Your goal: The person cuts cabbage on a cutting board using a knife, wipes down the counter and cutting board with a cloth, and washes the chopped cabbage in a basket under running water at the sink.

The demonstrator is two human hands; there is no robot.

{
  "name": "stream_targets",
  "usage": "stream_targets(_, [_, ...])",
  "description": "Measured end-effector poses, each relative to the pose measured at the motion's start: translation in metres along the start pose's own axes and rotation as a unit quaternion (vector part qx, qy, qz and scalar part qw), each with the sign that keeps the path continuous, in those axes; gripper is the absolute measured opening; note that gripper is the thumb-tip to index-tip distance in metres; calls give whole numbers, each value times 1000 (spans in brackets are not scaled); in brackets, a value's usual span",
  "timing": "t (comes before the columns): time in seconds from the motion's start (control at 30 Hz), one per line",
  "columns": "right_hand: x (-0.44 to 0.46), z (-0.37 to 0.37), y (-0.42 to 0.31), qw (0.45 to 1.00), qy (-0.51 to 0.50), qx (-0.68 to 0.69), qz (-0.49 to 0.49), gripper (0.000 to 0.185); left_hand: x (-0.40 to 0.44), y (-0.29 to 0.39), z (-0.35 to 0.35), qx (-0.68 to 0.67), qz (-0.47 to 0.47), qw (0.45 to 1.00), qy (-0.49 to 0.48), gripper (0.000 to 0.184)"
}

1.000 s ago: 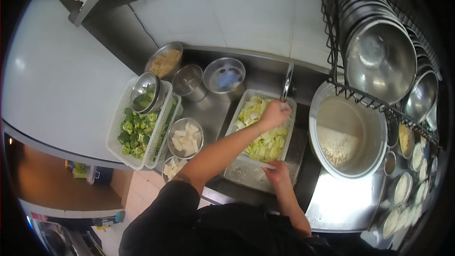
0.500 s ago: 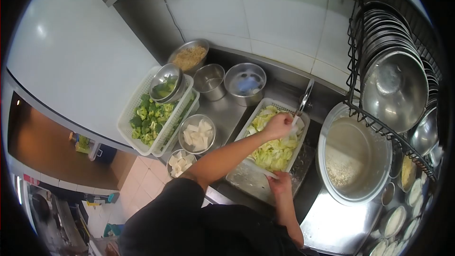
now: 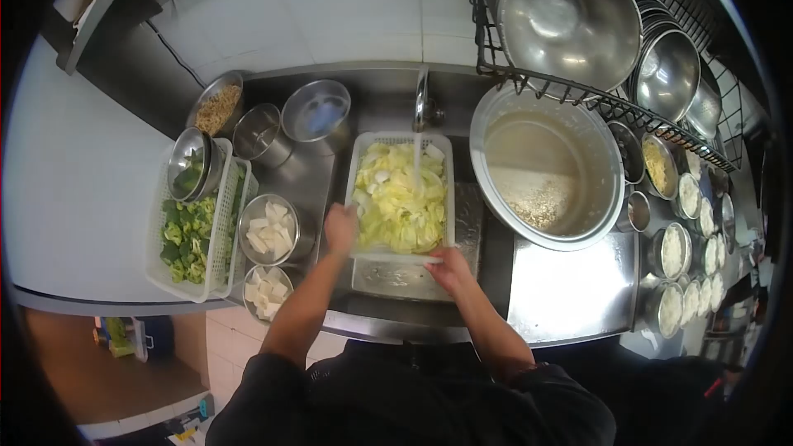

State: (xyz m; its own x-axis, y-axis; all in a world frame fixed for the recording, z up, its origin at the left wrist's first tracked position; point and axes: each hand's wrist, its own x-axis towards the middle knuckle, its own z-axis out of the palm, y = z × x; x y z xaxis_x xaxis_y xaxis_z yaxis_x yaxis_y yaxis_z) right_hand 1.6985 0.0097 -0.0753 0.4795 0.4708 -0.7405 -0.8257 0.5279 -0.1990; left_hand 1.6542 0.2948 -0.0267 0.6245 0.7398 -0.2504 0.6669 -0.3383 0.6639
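Observation:
Pale green cut cabbage [image 3: 401, 198] fills a white plastic basket [image 3: 450, 153] set in the metal sink. Water falls from the faucet [image 3: 422, 99] onto the cabbage. At the basket's near left side, my left hand [image 3: 339, 230] is closed against the rim, somewhat blurred, its fingertips partly hidden. My right hand [image 3: 451, 269] grips the near right corner, thumb and fingers around the rim.
Left of the sink stand baskets of broccoli [image 3: 187, 235], a bowl of white chunks [image 3: 271, 230] and metal pots [image 3: 262, 134]. A large pot [image 3: 549, 173] with cloudy liquid is on the right. Above it, a wire rack [image 3: 578, 99] holds metal bowls [image 3: 570, 21].
My left hand has moved from near the faucet to the basket's left rim. A water stream now shows over the cabbage. The view has turned rightward; my right hand stays at the near rim.

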Motion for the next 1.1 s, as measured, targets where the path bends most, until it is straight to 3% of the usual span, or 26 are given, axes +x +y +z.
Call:
stream_targets(0.07, [-44,-28,1,994,47,-102,-1,40,-54,-16,10,-16,46,998,51,31])
stream_targets(0.17, [-116,-6,-2,993,27,-95,-64,34,-115,-28,18,-47,17,998,35,28])
stream_targets(0.2, [-106,-18,-5,993,24,-100,-59,26,-110,-23,21,-123,52,990,41,29])
stream_targets(0.23, [-87,-25,-11,981,76,-174,-40,22,-95,-17,22,-119,45,991,31,29])
stream_targets(0.3, [-25,-33,-17,993,30,-108,-44,22,-63,-5,28,-58,13,998,20,28])
stream_targets(0.47, [-100,-8,-5,989,29,-114,-88,28,-93,-27,36,-84,-3,995,44,29])
stream_targets(0.5, [-87,-15,-6,990,30,-111,-85,28,-102,-23,34,-68,-13,997,40,29])
stream_targets(0.57, [-47,-28,-21,993,19,-105,-48,47,-86,-13,36,-98,18,993,64,31])
stream_targets(0.63, [-42,-16,-22,994,29,-90,-53,49,-66,-12,40,-181,23,981,71,32])
stream_targets(0.77, [-57,-35,-14,992,-2,-97,-75,48,-74,-33,30,-195,-6,980,43,34])
stream_targets(0.83, [-78,-35,-21,997,-41,-60,-29,50,-69,-54,28,-163,-2,985,-53,29])
stream_targets(0.87, [-77,-42,-23,997,-37,-59,-28,50,-71,-38,16,-162,-5,985,-55,29])
stream_targets(0.93, [-65,-69,-29,994,-43,-98,-5,55,-74,19,-23,-308,-101,927,-190,40])
stream_targets(0.97, [-59,-80,-35,994,-40,-106,1,55,-63,21,-24,-313,-109,925,-186,40])
stream_targets(1.03, [-45,-89,-51,984,-61,-164,19,59,-34,12,-31,-369,-249,810,-383,59])
stream_targets(1.1, [-52,-52,-64,978,-60,-200,-5,60,-12,-16,-11,-369,-234,805,-401,56])
